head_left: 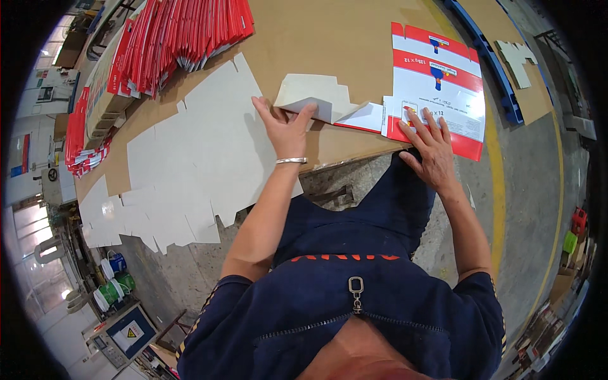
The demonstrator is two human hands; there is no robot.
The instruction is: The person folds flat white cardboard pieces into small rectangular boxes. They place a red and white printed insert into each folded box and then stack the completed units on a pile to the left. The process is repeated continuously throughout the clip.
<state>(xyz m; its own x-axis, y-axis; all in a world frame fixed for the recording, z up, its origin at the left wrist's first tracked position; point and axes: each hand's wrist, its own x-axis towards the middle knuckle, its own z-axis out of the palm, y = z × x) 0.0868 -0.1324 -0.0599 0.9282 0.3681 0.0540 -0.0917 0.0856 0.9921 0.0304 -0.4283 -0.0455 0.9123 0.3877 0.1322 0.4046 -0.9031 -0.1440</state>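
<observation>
A flat carton blank [443, 66], red and white with blue figures, lies at the right end of the board-topped table. Its left part is folded over, showing a plain pale inner side [315, 88] with a curled near edge. My left hand [286, 132], with a bracelet at the wrist, holds that curled edge by the thumb; its index finger stretches out to the left. My right hand [432, 151] rests palm down on the printed side near the crease, fingers spread. Left of my left hand are plain pale blanks [190, 158] spread face down.
Folded red and white cartons [183, 31] stand packed at the far left, with more cartons [85, 130] beside them. The brown board tabletop [316, 38] ends just before my body. Beyond its right side stands a blue pallet [491, 63] topped with cardboard. A yellow line [497, 190] crosses the floor.
</observation>
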